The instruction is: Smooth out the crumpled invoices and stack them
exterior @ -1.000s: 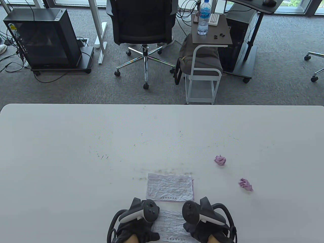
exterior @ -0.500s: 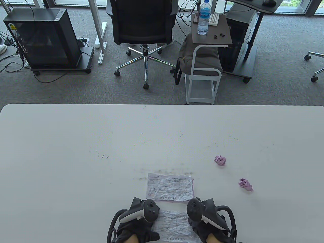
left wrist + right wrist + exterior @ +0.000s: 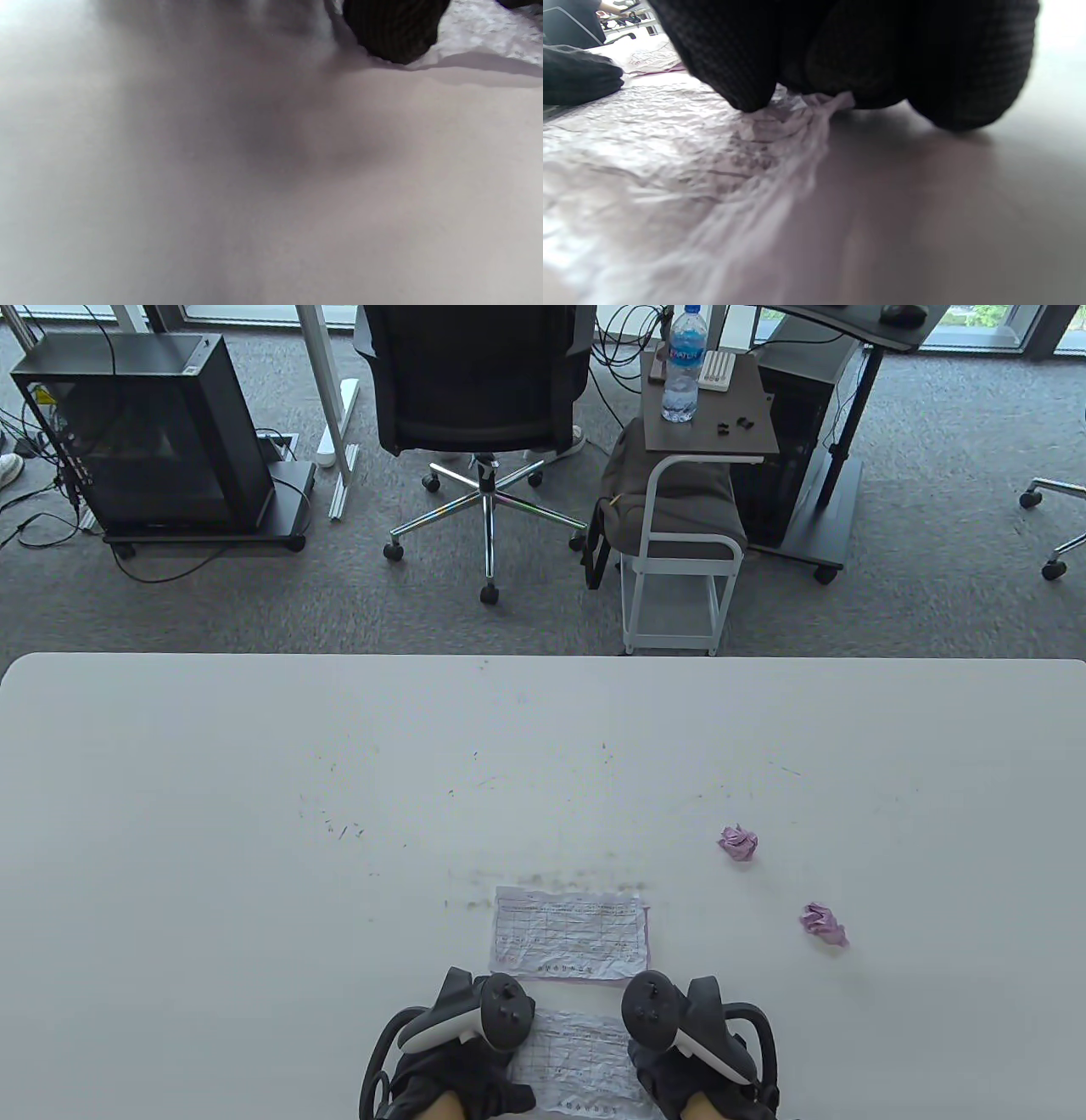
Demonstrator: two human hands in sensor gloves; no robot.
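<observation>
A flattened invoice (image 3: 570, 933) lies on the white table (image 3: 254, 814) near its front edge. A second, wrinkled invoice (image 3: 579, 1059) lies just in front of it, between my hands. My left hand (image 3: 467, 1056) is at its left edge. In the left wrist view one gloved fingertip (image 3: 394, 29) touches the sheet's edge (image 3: 483, 29). My right hand (image 3: 683, 1056) is at its right edge. In the right wrist view its fingers (image 3: 742, 63) come down on the sheet (image 3: 670, 148), and the paper bunches up between them. Two crumpled purple invoice balls (image 3: 738, 842) (image 3: 824, 923) lie to the right.
Beyond the table's far edge stand an office chair (image 3: 479, 390), a small white cart (image 3: 679, 551) with a water bottle (image 3: 681, 364), and a black computer case (image 3: 144, 432). My left hand shows at the far left of the right wrist view (image 3: 577, 80).
My right hand slid a little to the right along the near sheet, then shifted slightly back. The left hand, the flat invoice and the balls have not moved.
</observation>
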